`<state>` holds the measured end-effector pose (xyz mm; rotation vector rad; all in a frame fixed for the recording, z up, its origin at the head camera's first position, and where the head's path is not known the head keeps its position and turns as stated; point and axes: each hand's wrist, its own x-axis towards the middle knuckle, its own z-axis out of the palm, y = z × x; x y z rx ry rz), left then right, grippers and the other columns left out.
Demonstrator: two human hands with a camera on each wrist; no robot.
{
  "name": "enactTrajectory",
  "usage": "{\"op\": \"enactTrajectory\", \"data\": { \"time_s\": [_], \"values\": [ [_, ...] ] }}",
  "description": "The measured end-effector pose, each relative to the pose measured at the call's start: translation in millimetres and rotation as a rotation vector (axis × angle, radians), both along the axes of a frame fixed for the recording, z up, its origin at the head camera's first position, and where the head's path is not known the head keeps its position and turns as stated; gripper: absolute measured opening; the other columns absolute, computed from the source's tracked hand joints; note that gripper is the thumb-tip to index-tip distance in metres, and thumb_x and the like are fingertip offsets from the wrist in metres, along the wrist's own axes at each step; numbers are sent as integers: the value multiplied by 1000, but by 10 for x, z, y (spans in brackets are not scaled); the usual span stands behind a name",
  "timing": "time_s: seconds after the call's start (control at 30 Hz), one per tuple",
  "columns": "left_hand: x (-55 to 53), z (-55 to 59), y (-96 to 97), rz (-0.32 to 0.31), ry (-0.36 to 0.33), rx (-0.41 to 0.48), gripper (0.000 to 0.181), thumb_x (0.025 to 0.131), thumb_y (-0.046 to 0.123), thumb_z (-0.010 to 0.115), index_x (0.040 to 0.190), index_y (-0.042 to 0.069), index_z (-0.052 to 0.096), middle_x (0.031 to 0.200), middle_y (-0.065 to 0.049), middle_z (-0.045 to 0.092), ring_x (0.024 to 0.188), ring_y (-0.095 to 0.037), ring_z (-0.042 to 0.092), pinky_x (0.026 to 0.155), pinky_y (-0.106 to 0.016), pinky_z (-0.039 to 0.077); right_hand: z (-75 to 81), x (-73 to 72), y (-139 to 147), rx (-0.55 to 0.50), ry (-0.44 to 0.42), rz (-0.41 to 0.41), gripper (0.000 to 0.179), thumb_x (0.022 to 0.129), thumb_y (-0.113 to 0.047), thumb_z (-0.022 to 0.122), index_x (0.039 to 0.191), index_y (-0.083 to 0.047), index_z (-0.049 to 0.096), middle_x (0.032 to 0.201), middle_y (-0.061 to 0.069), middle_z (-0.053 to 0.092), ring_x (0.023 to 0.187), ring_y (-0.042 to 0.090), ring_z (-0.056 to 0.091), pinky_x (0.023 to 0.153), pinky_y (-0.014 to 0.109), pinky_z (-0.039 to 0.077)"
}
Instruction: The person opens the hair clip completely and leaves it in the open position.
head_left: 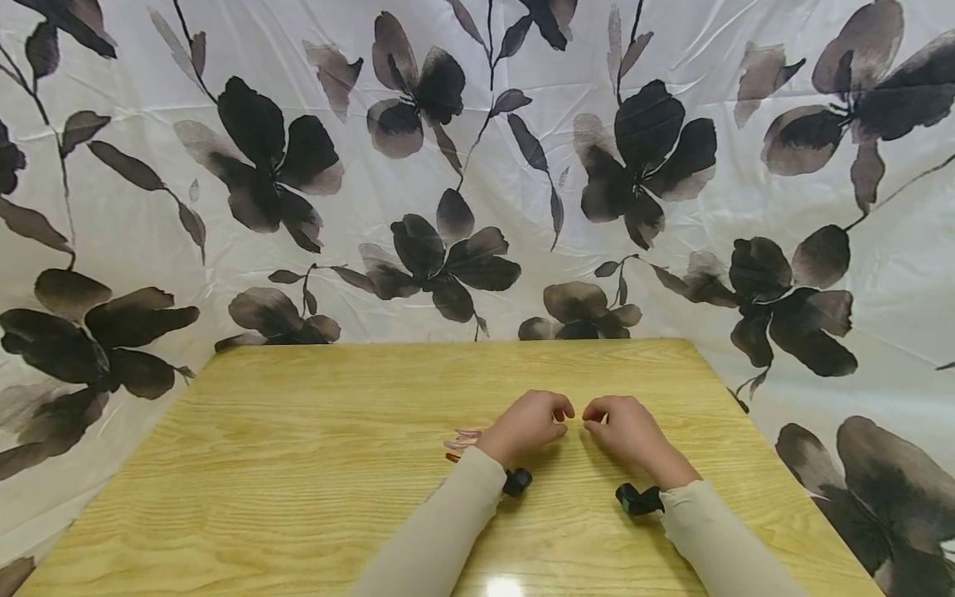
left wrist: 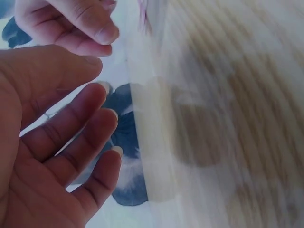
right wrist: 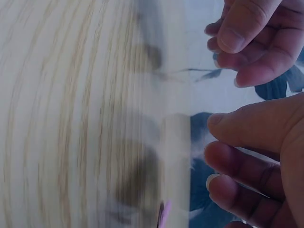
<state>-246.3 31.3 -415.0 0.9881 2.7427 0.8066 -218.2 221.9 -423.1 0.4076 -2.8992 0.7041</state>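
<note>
Over the right part of the wooden table my left hand and right hand face each other, fingertips a short gap apart. The left hand's fingers are loosely bent, and nothing shows between them and the thumb. Likewise the right hand's thumb and fingers are loosely bent with nothing visible between them. Thin pink and reddish strips lie on the table, partly hidden behind my left wrist. Another slim pink piece shows at the bottom of the right wrist view; pink strands appear atop the left wrist view.
The wood-grain table reaches back to a white cloth with dark flowers, which hangs behind it and along both sides. Each wrist carries a small black camera, one on the left and one on the right.
</note>
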Motion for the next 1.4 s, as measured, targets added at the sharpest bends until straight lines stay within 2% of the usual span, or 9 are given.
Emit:
{"op": "enactTrajectory", "data": {
  "time_s": [0.2, 0.5, 0.63, 0.83, 1.13, 1.4],
  "values": [
    [-28, -26, 117, 28, 23, -44, 26, 90, 13, 63, 116, 12, 68, 98, -1, 67, 85, -12, 60, 75, -24, 49, 30, 0, 85, 21, 3, -14, 7, 88, -13, 68, 92, -10, 74, 84, 0, 68, 66, 11, 54, 63, 32, 47],
    [-88, -35, 280, 45, 49, -116, 29, 92, 16, 62, 121, 14, 65, 103, -1, 68, 89, -12, 62, 79, -25, 51, 39, -14, 253, 31, 19, -26, 7, 89, -13, 67, 91, -10, 73, 84, -1, 68, 69, 11, 55, 66, 33, 47],
    [-92, -45, 339, 49, 35, -124, 30, 93, 16, 61, 122, 15, 65, 102, 0, 68, 90, -12, 61, 81, -25, 50, 40, -25, 320, 28, 14, -40, 8, 90, -16, 67, 91, -11, 73, 86, -1, 68, 68, 12, 52, 65, 30, 44],
    [-119, -66, 409, 29, 57, -144, 29, 94, 15, 59, 123, 14, 65, 109, 0, 69, 98, -12, 63, 85, -25, 50, 53, -37, 383, 37, -8, -61, 12, 92, -19, 65, 94, -11, 74, 92, 2, 70, 67, 13, 50, 63, 30, 42],
    [-189, -55, 554, 9, 90, -173, 29, 96, 18, 59, 124, 14, 64, 116, 0, 68, 106, -12, 63, 90, -25, 50, 38, -67, 440, 56, -30, -80, 11, 90, -16, 66, 93, -9, 74, 88, 2, 71, 78, 17, 61, 73, 39, 50],
    [-195, -97, 736, 23, 46, -174, 28, 96, 21, 60, 123, 14, 66, 120, 2, 68, 115, -14, 62, 96, -24, 48, 9, -84, 460, 76, -49, -83, 11, 89, -14, 66, 93, -8, 74, 88, 3, 71, 86, 24, 65, 80, 46, 51]
  ]
}}
